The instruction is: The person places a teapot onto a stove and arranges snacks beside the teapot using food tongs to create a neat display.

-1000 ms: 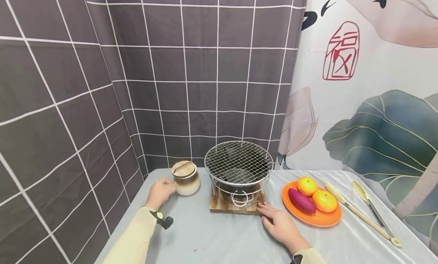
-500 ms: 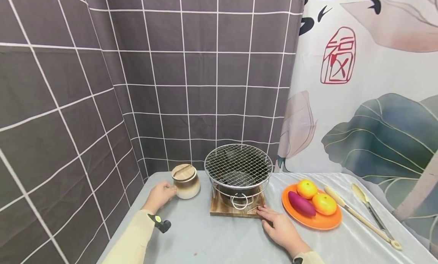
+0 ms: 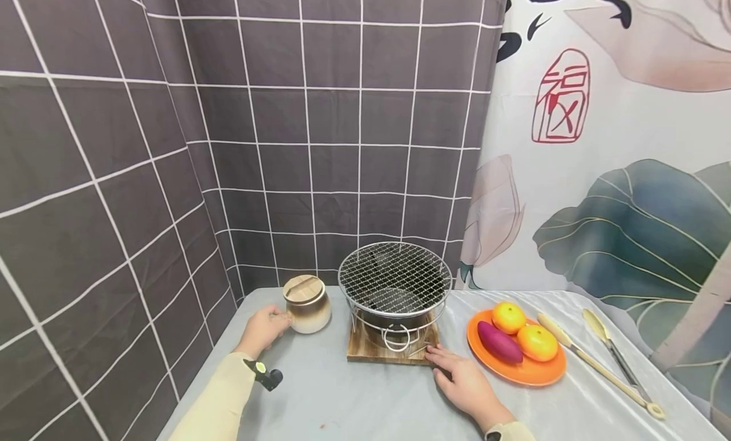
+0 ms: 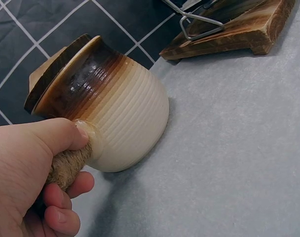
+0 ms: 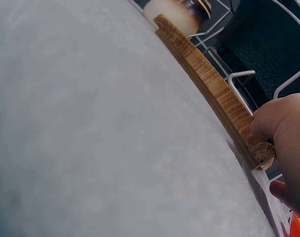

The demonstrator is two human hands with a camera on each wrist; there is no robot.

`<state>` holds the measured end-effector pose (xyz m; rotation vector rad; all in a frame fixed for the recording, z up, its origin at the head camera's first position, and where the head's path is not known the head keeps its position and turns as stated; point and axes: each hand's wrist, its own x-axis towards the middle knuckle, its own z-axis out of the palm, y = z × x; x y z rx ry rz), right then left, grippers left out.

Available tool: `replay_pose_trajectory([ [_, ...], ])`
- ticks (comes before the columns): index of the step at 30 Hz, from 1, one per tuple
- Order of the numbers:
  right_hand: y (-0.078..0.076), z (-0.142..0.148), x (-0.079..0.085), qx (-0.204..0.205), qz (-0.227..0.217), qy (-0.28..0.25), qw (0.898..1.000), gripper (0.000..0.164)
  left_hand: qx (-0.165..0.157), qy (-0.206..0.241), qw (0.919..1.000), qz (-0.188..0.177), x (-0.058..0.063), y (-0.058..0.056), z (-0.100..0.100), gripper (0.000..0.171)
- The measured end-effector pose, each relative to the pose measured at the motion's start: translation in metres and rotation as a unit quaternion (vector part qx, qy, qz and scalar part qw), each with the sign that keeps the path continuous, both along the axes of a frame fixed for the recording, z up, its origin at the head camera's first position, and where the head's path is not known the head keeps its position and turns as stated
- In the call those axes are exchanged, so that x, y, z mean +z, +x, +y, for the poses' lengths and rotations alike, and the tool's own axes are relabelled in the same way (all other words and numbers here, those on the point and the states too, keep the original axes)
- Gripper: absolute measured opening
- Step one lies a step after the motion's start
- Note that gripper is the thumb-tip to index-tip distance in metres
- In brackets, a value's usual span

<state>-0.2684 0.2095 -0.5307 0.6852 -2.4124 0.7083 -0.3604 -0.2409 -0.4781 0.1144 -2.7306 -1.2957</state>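
A lidded ceramic pot (image 3: pixel 308 311), brown at the top and cream below, stands upright at the table's left. My left hand (image 3: pixel 264 330) grips its twine-wrapped handle (image 4: pixel 70 165), thumb on top and fingers curled beneath. Right of the pot is a round tabletop grill (image 3: pixel 395 301) with a wire mesh top, set on a wooden board (image 3: pixel 371 351). My right hand (image 3: pixel 464 385) rests its fingers on the board's front right corner, fairly straight in the head view. The right wrist view shows it touching the board edge (image 5: pixel 209 89), partly cut off by the frame.
An orange plate (image 3: pixel 528 379) holds two mandarins (image 3: pixel 537 343) and a purple sweet potato (image 3: pixel 500 342), right of my right hand. Tongs with pale tips (image 3: pixel 599 365) lie splayed beyond it. Dark checked cloth (image 3: pixel 331 124) hangs behind and at the left.
The head view has tilted and shifted slightly. Both hands keep their places, the left on the pot's handle and the right at the board's corner.
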Motion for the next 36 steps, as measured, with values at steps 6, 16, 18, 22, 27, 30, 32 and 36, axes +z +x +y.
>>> replay_pose_trajectory([
  [6,-0.002,0.0,-0.002,0.002,0.015,-0.002,1.0,0.035,0.004,0.002,1.0,0.005,0.003,0.0,0.002,0.024],
  [16,-0.002,-0.002,-0.001,0.003,0.013,0.007,1.0,0.035,0.02,0.008,0.9993,0.031,0.001,0.005,0.002,0.021],
  [18,-0.002,-0.002,0.0,0.004,0.013,0.009,1.0,0.034,0.022,0.003,0.9989,0.041,0.0,0.005,0.003,0.021],
  [22,-0.001,0.0,0.001,0.001,0.019,0.008,1.0,0.034,0.023,-0.011,0.9974,0.067,-0.002,0.006,0.006,0.019],
  [27,0.0,0.002,0.0,-0.003,0.02,0.011,1.0,0.034,0.026,-0.011,0.9957,0.088,-0.007,0.006,0.007,0.018],
  [30,0.0,0.001,-0.001,-0.002,0.017,0.01,1.0,0.034,0.029,-0.009,0.9954,0.091,-0.007,0.005,0.005,0.022],
  [32,0.0,0.001,-0.002,-0.001,0.014,0.01,1.0,0.034,0.037,-0.011,0.9953,0.089,-0.006,0.005,0.004,0.025],
  [36,-0.001,0.0,-0.002,-0.001,0.012,0.007,1.0,0.034,0.038,-0.008,0.9955,0.086,-0.002,0.002,0.003,0.029],
])
